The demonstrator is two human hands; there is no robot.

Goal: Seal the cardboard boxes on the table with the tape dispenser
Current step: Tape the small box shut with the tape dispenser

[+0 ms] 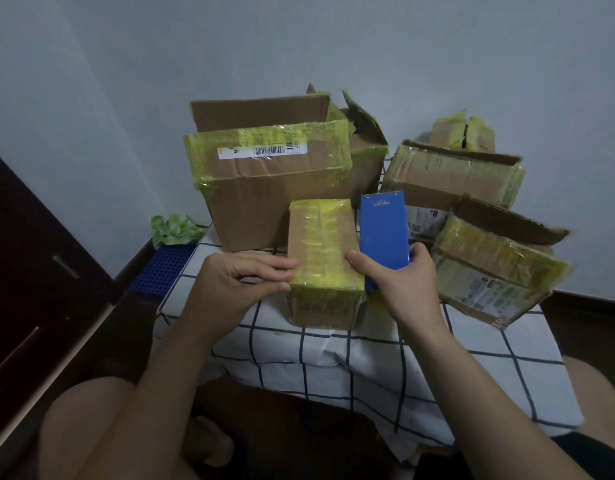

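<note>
Checked tablecloth (368, 368), larger taped boxes (264, 202) close behind small box (321, 244) and dispenser (384, 233).

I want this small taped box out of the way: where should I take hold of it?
Probably take the small taped box by its two long side walls, from above: it is narrow, closed and flat-topped. The left hand holds one side; the right hand holds the tape dispenser beside the other.

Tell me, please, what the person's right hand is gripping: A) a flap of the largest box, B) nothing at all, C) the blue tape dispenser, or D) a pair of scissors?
C: the right hand curls round the blue tape dispenser, just right of the small box.
</note>
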